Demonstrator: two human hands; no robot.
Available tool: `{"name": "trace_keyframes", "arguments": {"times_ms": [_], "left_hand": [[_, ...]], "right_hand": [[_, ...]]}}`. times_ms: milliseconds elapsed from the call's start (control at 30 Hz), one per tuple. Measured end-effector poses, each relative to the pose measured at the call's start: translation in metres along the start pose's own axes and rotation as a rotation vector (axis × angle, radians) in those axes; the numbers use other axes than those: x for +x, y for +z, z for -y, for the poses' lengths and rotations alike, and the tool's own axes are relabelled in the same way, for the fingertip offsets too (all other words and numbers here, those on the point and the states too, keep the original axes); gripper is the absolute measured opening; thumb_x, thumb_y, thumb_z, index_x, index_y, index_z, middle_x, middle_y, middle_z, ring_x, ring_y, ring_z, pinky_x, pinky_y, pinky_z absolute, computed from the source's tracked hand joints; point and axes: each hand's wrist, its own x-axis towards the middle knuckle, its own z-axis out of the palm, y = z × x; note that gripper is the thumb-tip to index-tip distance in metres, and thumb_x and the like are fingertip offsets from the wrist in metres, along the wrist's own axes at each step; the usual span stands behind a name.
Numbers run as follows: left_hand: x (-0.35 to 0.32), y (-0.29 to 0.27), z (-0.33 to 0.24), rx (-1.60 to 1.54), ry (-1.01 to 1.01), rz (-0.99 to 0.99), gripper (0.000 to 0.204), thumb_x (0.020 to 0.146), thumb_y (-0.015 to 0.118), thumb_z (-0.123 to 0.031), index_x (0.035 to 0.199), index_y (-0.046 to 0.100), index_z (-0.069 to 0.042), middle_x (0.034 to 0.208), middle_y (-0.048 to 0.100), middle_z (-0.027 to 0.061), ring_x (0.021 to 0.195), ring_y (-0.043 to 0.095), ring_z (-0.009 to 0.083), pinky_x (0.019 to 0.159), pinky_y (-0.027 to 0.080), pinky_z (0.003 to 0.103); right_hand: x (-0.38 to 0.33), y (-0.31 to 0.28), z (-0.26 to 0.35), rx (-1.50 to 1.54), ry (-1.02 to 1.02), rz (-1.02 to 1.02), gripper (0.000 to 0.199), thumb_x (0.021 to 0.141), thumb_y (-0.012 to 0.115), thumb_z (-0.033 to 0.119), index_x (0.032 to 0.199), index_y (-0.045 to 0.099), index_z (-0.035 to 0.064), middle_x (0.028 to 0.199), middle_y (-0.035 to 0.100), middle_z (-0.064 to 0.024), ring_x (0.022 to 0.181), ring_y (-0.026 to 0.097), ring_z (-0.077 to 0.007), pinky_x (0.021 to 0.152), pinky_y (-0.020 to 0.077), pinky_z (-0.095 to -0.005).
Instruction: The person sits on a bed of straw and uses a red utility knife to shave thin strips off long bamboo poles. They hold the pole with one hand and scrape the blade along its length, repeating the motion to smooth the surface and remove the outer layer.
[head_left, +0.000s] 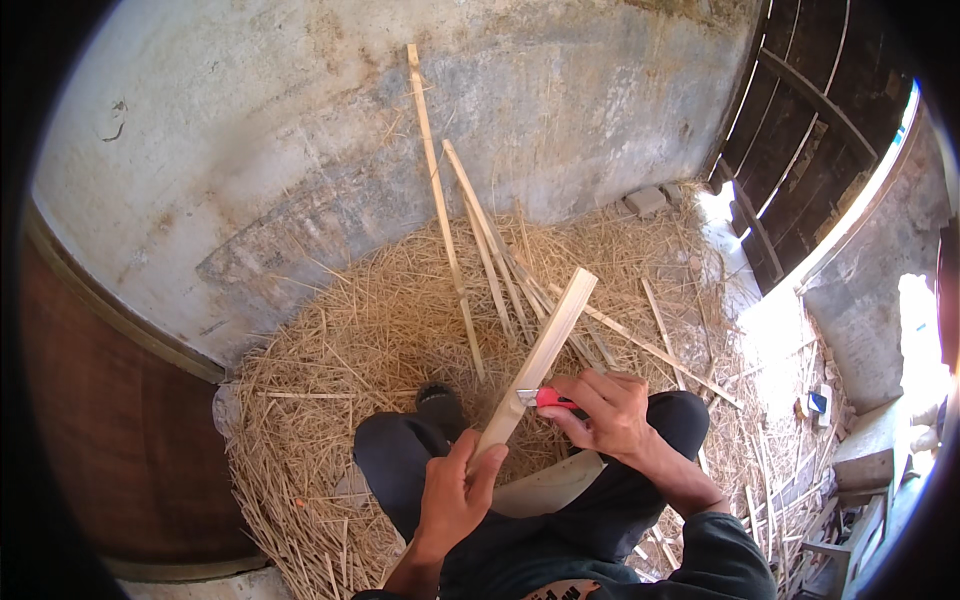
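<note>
My left hand (455,493) is closed around the lower end of a pale strip of split bamboo or wood (548,345). The strip slants up and away to the right, over my lap. In my right hand (608,412) is a red-handled utility knife (556,399), fingers wrapped round its handle. Its short metal blade lies against the strip a little above my left hand, and a pale cut shows there. Part of the handle is hidden under my fingers. Below the strip, a light cloth or sheet (545,487) lies across my lap between my bent knees.
Straw-like shavings (330,400) cover the floor around me. Several long strips (440,200) lean on the stained wall (280,130) ahead. A brick (647,201) lies by the wall. A dark plank door (800,140) stands at right, with a wooden stool (850,530) nearer me.
</note>
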Motion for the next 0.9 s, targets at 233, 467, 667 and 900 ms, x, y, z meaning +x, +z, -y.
{"name": "trace_keyframes", "arguments": {"times_ms": [233,467,667,900], "left_hand": [[-0.002,-0.003,0.000,0.009,-0.016,0.006,0.025,0.107,0.067,-0.021,0.097,0.059,0.000,0.061,0.057,0.0148,0.049,0.063,0.0206,0.048,0.043,0.034],[-0.021,-0.002,0.012,0.007,-0.121,0.082,0.027,0.108,0.067,-0.024,0.096,0.059,-0.001,0.062,0.058,0.0139,0.053,0.063,0.0166,0.051,0.045,0.034],[-0.042,-0.015,0.029,-0.039,-0.216,0.150,0.028,0.109,0.065,-0.025,0.097,0.060,-0.001,0.064,0.061,0.0100,0.054,0.062,0.0142,0.053,0.044,0.033],[-0.011,-0.008,0.036,-0.178,-0.098,0.119,0.030,0.110,0.063,-0.027,0.092,0.059,-0.004,0.065,0.051,-0.0027,0.060,0.045,0.0028,0.053,0.035,0.026]], "right_hand": [[0.004,-0.004,0.001,-0.037,-0.007,0.019,0.029,0.085,0.087,0.034,0.103,0.077,0.0146,0.072,0.060,0.0022,0.055,0.062,-0.0155,0.049,0.0475,-0.0319],[0.019,-0.012,-0.045,-0.016,0.242,-0.256,0.018,0.095,0.081,0.026,0.103,0.080,0.0095,0.084,0.078,-0.0088,0.058,0.069,-0.0186,0.052,0.0518,-0.0314],[0.028,-0.057,-0.122,-0.183,0.649,-0.316,0.028,0.105,0.069,0.031,0.108,0.078,0.0049,0.071,0.071,-0.0064,0.055,0.056,-0.0133,0.054,0.0416,-0.0323],[0.013,-0.023,-0.079,0.195,0.544,-0.157,0.027,0.103,0.071,0.028,0.111,0.073,0.0028,0.070,0.063,-0.0048,0.057,0.052,-0.0132,0.055,0.0412,-0.0332]]}}
